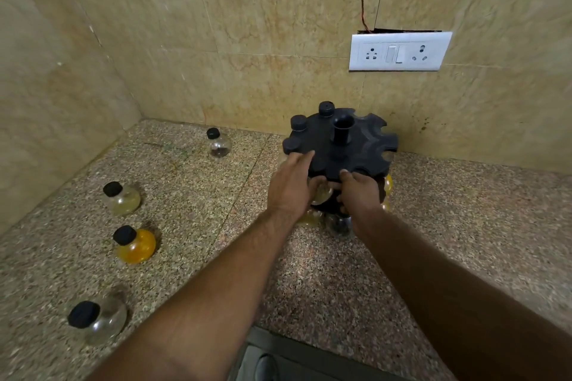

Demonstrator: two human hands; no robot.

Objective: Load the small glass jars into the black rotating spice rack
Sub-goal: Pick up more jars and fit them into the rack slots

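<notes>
The black rotating spice rack [359, 142] stands on the granite counter near the back wall. Three black-capped jars sit in its top slots on the left, and more jars hang in the lower tier. At the rack's front edge, both hands hold a small glass jar [322, 193] against a top slot. My left hand [291, 185] cups the jar from the left, fingers lying on the rack top. My right hand [360, 192] grips it from the right. Several loose jars stand on the counter: a dark one [219, 143], a pale one [122, 198], a yellow one [134, 244] and a clear one [99, 320].
Tiled walls meet in a corner at the back left. A white switch and socket plate [399, 51] is on the wall above the rack, with a thin wire above it. The counter's front edge [309, 346] runs below my forearms.
</notes>
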